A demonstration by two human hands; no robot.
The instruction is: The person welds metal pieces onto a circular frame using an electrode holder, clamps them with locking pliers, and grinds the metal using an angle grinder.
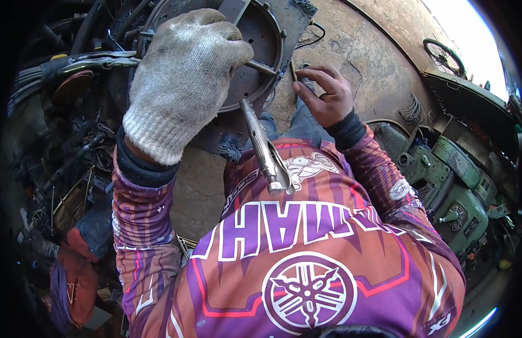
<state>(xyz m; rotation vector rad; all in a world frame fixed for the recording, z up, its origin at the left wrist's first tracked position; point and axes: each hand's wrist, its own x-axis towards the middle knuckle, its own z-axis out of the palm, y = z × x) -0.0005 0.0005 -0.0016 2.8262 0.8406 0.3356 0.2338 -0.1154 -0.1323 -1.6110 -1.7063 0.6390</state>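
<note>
My left hand [185, 79], in a whitish knitted glove, is closed in a fist over a round metal drum [279, 50]. What the fist holds is hidden beneath it. A metal rod [261, 68] shows beside its knuckles, across the drum. My bare right hand [328, 96] hovers right of the drum, thumb and forefinger closed on a thin brownish stick [294, 72]. Locking pliers [261, 141] with a knurled handle sit at the drum's near rim and point toward my body. A second pair of locking pliers [100, 61] lies at the drum's left.
The drum rests on a dark metal work surface [207, 138] with blackened, crusted edges. Metal parts and cables [27, 84] crowd the left. At right stand green machine housings [461, 208]. A bicycle wheel [444, 56] is farther back, past the stained concrete floor [373, 42].
</note>
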